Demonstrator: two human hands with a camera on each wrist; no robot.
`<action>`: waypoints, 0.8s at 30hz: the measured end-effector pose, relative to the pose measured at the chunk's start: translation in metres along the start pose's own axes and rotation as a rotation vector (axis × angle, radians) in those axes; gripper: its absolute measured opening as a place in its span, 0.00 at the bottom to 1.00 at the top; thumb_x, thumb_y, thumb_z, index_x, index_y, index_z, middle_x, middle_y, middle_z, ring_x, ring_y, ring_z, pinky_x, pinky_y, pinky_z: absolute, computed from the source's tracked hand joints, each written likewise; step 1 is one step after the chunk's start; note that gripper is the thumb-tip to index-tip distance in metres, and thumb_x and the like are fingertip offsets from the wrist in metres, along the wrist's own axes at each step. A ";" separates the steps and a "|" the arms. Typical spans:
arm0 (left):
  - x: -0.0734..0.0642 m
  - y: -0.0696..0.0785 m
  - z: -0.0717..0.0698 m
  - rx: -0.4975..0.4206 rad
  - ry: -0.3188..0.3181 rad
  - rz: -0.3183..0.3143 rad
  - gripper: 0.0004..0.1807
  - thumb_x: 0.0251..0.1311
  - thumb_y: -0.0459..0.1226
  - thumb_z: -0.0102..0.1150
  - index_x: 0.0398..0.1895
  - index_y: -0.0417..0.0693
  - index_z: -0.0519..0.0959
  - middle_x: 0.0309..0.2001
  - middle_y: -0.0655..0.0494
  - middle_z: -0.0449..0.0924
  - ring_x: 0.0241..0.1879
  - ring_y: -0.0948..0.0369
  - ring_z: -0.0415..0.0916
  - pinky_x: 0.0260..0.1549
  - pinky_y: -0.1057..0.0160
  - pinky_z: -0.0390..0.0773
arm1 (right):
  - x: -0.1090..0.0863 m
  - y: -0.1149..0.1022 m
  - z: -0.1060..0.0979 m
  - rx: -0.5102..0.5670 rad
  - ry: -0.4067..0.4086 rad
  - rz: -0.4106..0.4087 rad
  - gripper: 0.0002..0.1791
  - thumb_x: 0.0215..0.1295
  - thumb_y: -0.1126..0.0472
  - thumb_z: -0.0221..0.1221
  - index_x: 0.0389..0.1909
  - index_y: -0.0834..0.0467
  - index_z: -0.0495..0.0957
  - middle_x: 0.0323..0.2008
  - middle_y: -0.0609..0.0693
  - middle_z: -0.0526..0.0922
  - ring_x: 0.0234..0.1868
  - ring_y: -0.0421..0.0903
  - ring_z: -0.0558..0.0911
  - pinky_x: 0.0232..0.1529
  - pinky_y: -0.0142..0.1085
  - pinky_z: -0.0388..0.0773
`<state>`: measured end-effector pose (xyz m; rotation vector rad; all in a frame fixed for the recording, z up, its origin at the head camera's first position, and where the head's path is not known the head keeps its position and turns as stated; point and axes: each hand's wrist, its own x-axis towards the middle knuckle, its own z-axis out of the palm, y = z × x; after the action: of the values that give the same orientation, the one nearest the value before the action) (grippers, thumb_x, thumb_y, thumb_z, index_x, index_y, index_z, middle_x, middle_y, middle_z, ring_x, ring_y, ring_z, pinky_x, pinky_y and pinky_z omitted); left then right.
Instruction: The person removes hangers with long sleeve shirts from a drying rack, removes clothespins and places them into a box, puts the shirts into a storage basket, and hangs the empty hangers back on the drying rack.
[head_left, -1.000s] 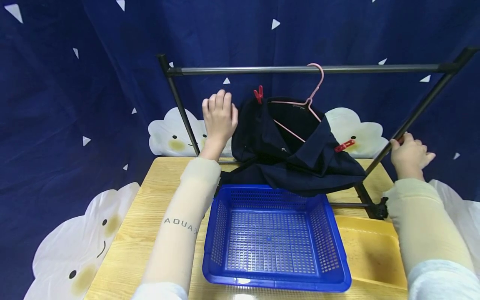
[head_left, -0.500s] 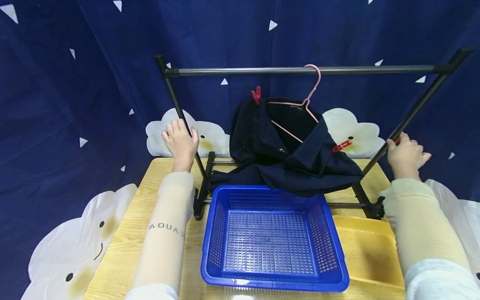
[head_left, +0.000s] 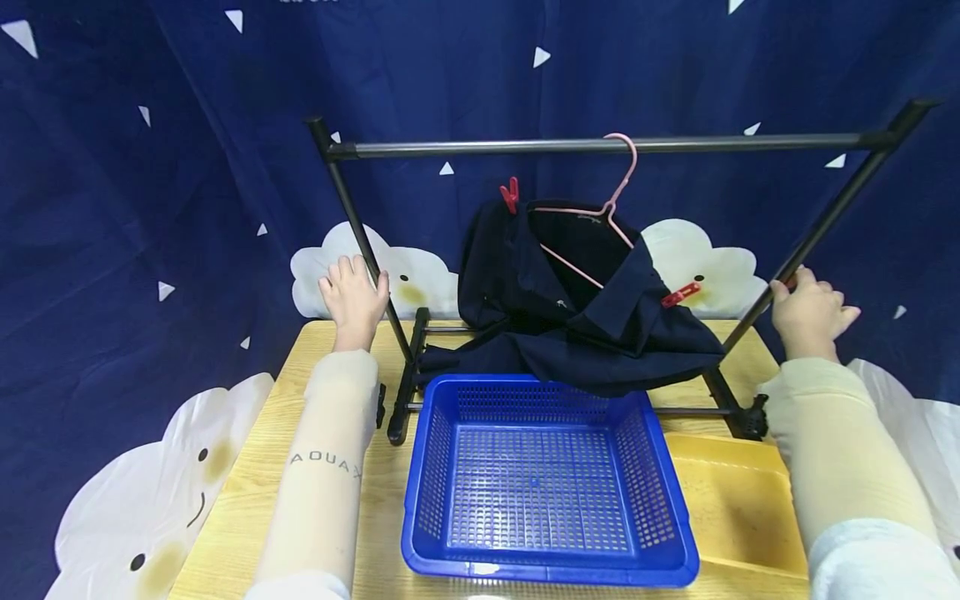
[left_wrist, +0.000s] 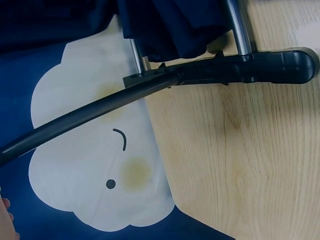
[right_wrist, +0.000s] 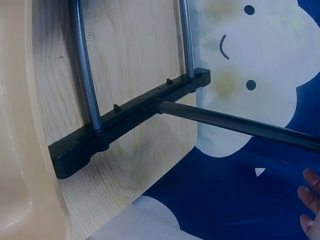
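The person extends the left arm [head_left: 322, 475] and right arm [head_left: 855, 458] forward, one toward each end of the clothes rack [head_left: 480, 147]. The left hand [head_left: 352, 293] lies at the rack's left post, fingers spread, fairly straight and pointing away from the body. The right hand [head_left: 810, 312] lies at its right post, fingers bent; whether it grips cannot be told.

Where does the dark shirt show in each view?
Head: the dark shirt is at the centre, on the pink hanger.
Left wrist: along the top edge, left to centre, cut off.
Right wrist: not in it.
Shared landmark: the black rack, partly visible in all three.
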<state>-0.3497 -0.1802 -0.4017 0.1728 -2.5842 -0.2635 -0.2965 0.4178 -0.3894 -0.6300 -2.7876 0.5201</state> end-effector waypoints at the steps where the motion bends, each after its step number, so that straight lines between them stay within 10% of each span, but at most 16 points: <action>1: 0.000 0.000 0.000 0.002 -0.009 -0.002 0.26 0.59 0.52 0.44 0.48 0.38 0.66 0.45 0.41 0.65 0.48 0.44 0.61 0.44 0.47 0.58 | 0.000 0.000 0.001 0.000 0.002 0.001 0.31 0.70 0.45 0.34 0.64 0.64 0.52 0.53 0.78 0.60 0.55 0.75 0.56 0.56 0.65 0.40; 24: -0.004 0.004 0.002 -0.057 -0.040 -0.055 0.22 0.61 0.50 0.46 0.47 0.40 0.66 0.45 0.42 0.65 0.49 0.45 0.59 0.44 0.48 0.58 | 0.002 0.003 0.000 -0.050 -0.014 -0.026 0.32 0.70 0.44 0.31 0.61 0.66 0.53 0.52 0.78 0.57 0.54 0.76 0.56 0.56 0.66 0.40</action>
<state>-0.3476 -0.1756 -0.4041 0.2209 -2.6108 -0.3633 -0.2968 0.4212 -0.3907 -0.6023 -2.8254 0.4528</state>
